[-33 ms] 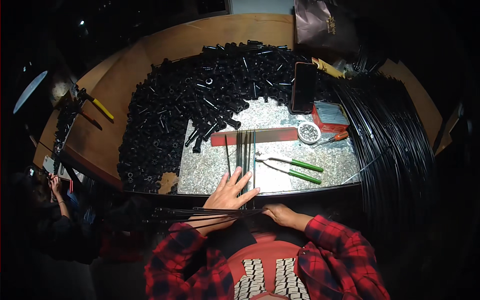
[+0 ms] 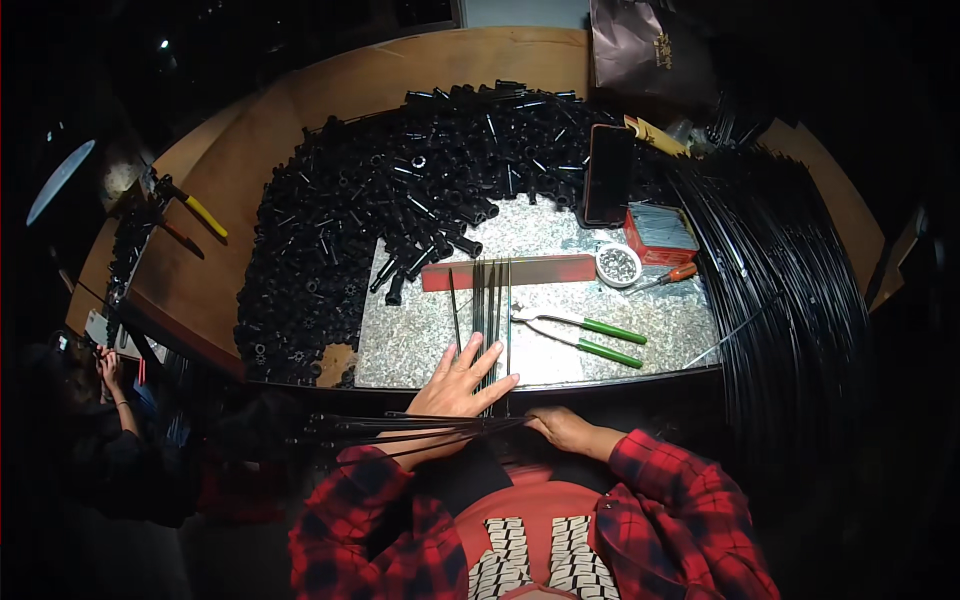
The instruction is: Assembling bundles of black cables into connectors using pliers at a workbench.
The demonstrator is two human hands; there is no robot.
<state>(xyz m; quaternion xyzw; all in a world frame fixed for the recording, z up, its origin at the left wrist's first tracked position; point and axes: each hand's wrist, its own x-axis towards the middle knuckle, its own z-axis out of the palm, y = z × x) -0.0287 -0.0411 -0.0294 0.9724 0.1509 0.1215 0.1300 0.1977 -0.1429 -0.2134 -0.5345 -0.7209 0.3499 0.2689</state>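
Fingers spread, my left hand [image 2: 462,384] lies over several thin black rods [image 2: 489,310] at the table's front edge. These rods point away from me, their far ends at a reddish bar [image 2: 545,272]. My right hand [image 2: 562,430] is closed, fingertips pinching the ends of a second bunch of thin black rods [image 2: 400,432]. That bunch runs leftward across my left wrist, below the table edge. Pliers with green handles [image 2: 612,342] rest on the speckled board [image 2: 420,345], right of my left hand.
Black tubular parts [image 2: 370,190] heap up behind and left. A phone [image 2: 607,175] stands upright near a white cup of small metal pieces [image 2: 618,265], a red box of thin pins [image 2: 662,235] and an orange-handled screwdriver [image 2: 680,272]. Long black rods [image 2: 790,260] drape over the right edge. Another person's hand [image 2: 108,368] shows far left.
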